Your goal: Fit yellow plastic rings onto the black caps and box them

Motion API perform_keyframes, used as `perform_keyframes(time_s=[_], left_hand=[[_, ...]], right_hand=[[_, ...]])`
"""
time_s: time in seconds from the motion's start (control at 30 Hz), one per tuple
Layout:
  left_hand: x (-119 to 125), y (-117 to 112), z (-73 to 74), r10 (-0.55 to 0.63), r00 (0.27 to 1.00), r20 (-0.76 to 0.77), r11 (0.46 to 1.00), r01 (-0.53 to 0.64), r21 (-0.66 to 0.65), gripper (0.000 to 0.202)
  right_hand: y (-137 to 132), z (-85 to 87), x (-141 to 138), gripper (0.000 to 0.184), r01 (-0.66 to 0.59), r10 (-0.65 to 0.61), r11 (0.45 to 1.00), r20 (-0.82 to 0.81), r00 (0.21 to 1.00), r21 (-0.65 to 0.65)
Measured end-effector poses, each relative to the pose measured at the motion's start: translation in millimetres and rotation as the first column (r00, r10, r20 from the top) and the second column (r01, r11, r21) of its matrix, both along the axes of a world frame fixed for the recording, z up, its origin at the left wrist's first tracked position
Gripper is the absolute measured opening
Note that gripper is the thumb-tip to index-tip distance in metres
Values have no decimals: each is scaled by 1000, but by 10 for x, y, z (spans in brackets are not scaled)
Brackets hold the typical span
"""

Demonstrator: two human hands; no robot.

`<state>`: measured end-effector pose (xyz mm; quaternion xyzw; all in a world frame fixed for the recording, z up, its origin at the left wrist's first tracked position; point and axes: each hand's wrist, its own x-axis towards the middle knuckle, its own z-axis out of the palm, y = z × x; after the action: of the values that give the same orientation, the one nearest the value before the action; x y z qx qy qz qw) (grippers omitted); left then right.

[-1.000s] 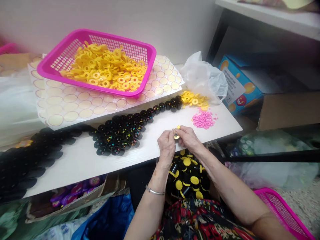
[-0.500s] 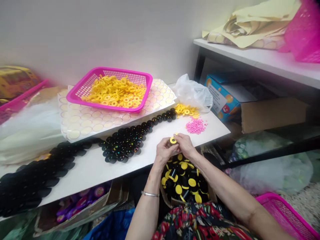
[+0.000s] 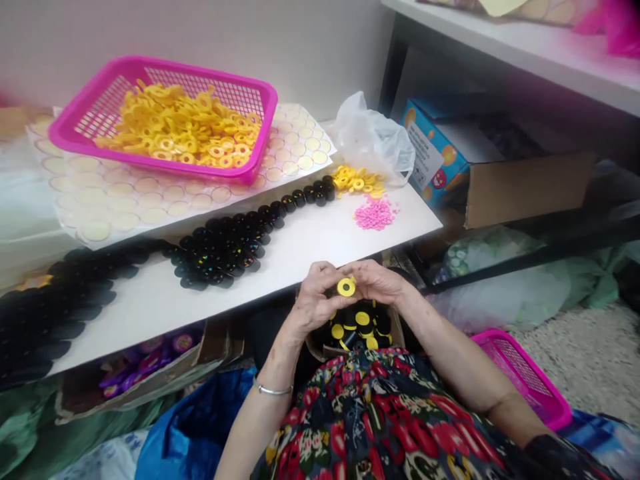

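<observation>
A round yellow ring-shaped piece [image 3: 346,287] with a dark centre is held just in front of the table edge. My left hand [image 3: 317,297] pinches it from the left. From the right, the fingers of my right hand [image 3: 380,283] are closed at its edge; a small yellow bit shows by these fingertips. Below both hands, a carton [image 3: 397,327] holds several black cylinders with yellow caps [image 3: 363,319]. On the white table beyond lie a pile of small pink pieces [image 3: 375,215] and loose yellow rings [image 3: 357,180].
Black cylinders [image 3: 215,257] stand in rows along the table. A pink basket [image 3: 260,150] of yellow rings rests on printed sheets [image 3: 300,137]. A clear plastic bag [image 3: 370,140] and a blue box [image 3: 433,153] are at the right; another pink basket [image 3: 560,413] is on the floor.
The view has tilted down and turned a little right. Both hands have drawn closer to my body with the yellow piece, and its round face now shows more fully.
</observation>
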<state>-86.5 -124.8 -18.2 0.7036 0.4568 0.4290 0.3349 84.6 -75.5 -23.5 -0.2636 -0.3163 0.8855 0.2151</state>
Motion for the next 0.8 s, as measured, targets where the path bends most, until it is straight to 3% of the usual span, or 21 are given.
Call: perform_keyframes(time_s=[0.13,0.23,0.37,0.53,0.67,0.8], left_hand=[[85,-53,20,-100,986,-134,994,106,33,22],[139,-82,10,-113,977,-184,989,127,69,17],[191,-130,-74,-104,970,-219,983,133,124,21],[224,-266,-222,-123,971,-204,985,144,91,18],[269,-422,-264,-51,989,-139,996,60,60,23],[380,-567,-217,-55,987,-149,993,69,93,22]], right_hand=[[-22,35,82,46,-84,77,994,97,992,77],[-53,36,106,45,-76,52,985,150,987,156],[-197,-67,105,49,74,-110,974,161,981,216],[-492,-281,100,40,215,-238,962,135,962,167],[-636,-296,172,44,176,-203,968,144,969,181],[-711,-219,273,47,100,-140,969,165,976,228]])
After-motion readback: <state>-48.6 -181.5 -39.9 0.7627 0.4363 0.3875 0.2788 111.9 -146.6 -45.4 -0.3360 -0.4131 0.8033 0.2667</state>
